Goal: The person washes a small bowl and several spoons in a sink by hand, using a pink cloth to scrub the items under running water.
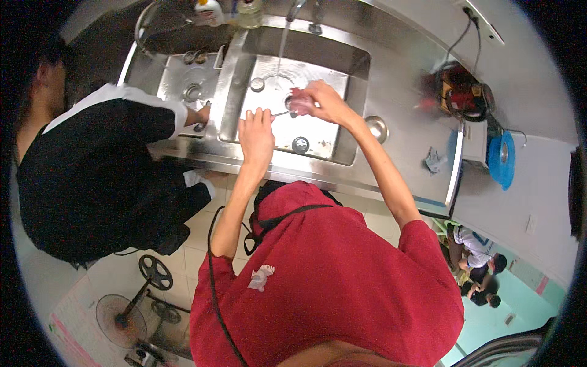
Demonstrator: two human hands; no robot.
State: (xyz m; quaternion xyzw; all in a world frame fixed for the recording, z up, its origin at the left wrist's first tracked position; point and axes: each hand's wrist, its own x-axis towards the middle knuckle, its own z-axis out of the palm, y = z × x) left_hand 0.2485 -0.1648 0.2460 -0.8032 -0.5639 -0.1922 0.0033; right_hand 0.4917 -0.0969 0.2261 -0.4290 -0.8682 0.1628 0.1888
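Note:
Over the right basin of a stainless steel sink (362,73), my left hand (257,135) grips one end of a thin, dark-handled utensil (281,113), whose kind I cannot tell. My right hand (328,103) holds a blurred reddish cloth or scrubber (301,102) at the utensil's other end, which is hidden. Water runs from the faucet (296,10) onto the basin floor behind my hands. A small round metal strainer (257,84) lies there, and a dark round lid-like piece (300,145) sits nearer me.
At the left basin (172,75), a person in black and white (105,169) reaches in with one hand (201,115). Two bottles (208,13) stand behind. A metal bowl (377,129) and a crumpled wrapper (433,160) lie on the right counter.

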